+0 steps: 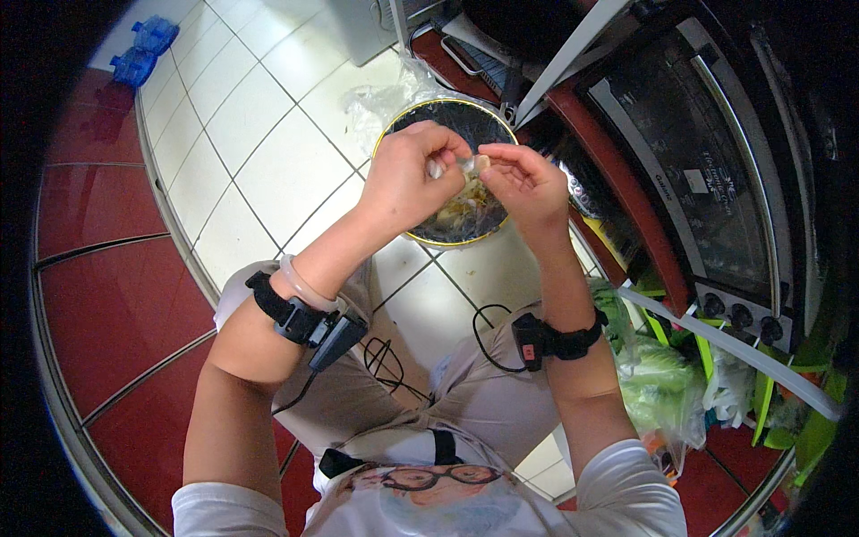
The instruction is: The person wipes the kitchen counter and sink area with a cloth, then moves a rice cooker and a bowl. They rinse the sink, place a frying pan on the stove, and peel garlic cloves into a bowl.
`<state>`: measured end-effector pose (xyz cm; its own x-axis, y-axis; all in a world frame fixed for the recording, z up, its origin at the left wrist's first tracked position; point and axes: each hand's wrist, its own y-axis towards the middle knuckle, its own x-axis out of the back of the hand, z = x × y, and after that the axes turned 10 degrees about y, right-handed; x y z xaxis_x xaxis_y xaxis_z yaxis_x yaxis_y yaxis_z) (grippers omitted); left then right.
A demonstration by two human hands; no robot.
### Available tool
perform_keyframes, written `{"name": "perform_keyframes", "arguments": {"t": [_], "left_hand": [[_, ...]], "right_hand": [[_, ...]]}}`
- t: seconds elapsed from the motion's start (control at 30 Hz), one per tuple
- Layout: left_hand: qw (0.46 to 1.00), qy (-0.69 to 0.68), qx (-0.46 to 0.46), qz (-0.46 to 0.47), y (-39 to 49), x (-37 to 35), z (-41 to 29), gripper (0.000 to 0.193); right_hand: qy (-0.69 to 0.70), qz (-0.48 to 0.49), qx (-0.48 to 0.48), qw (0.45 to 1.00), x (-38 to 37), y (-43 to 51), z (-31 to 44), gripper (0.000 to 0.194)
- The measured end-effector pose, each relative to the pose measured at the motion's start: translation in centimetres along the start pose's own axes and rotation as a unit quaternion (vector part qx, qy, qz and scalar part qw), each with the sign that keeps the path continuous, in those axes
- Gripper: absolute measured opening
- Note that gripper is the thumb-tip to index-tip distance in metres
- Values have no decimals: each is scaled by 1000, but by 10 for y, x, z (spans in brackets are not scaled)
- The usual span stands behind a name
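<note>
My left hand (416, 168) and my right hand (530, 184) meet over a round waste bin (402, 124) with a yellow rim and a dark liner. Thumb and fingertips of the right hand pinch a small pale garlic clove (482, 162). Curled fingers of the left hand hold a whitish piece (436, 168), probably garlic too, mostly hidden by the hand. The left fingertips come close to the clove; whether they touch it I cannot tell. Below both hands, yellowish and pale scraps (470, 201) lie inside the bin.
Clear plastic film (376, 107) spreads beside the bin on white floor tiles (255, 134). A Galanz electric oven (678, 148) stands on a rack at right. Bagged leafy greens (661, 382) sit below it. Blue bottles (144, 50) are at far left. Cables (386, 366) hang near my knees.
</note>
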<state>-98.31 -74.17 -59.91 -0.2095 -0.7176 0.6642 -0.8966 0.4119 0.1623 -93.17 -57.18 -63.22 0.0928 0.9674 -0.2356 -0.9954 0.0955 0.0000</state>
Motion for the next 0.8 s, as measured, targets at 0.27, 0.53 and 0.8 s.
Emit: {"name": "perform_keyframes", "arguments": {"t": [0.27, 0.53, 0.8], "left_hand": [[999, 9, -42, 4, 1, 3, -3, 11], [999, -19, -37, 7, 1, 1, -3, 10], [999, -36, -20, -11, -1, 0, -6, 9]], "right_hand": [[-200, -10, 128, 971, -8, -4, 1, 20], [-191, -40, 133, 972, -15, -9, -1, 15], [-178, -59, 145, 972, -22, -12, -2, 12]]}}
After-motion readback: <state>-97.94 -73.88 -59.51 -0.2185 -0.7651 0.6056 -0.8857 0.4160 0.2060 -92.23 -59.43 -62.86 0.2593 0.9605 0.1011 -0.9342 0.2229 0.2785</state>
